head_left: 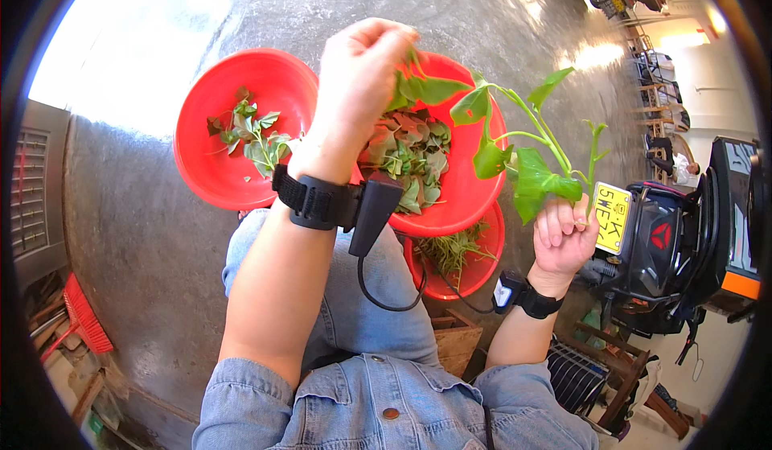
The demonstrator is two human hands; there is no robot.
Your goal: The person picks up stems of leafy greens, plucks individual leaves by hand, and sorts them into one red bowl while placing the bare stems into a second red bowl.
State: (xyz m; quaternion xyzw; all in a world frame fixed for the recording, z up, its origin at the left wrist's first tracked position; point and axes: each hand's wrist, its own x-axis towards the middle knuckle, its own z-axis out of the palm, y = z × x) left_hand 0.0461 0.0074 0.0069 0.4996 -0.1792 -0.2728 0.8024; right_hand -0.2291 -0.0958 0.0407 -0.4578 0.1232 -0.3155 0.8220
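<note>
My left hand is raised over the middle red basin, fingers pinched together on a green leaf. My right hand is closed around the lower stem of a leafy green vine, held upright and tilted left. The vine's upper leaves come close to the leaf in my left hand; whether they are joined I cannot tell. Loose leaves are heaped in the middle basin, partly hidden by my left hand. Leafy sprigs lie in the left red basin.
A smaller red basin with thin green stems sits under the middle one. To the right stands a parked motorbike. A red broom is at the lower left. Far right, a person sits in the background.
</note>
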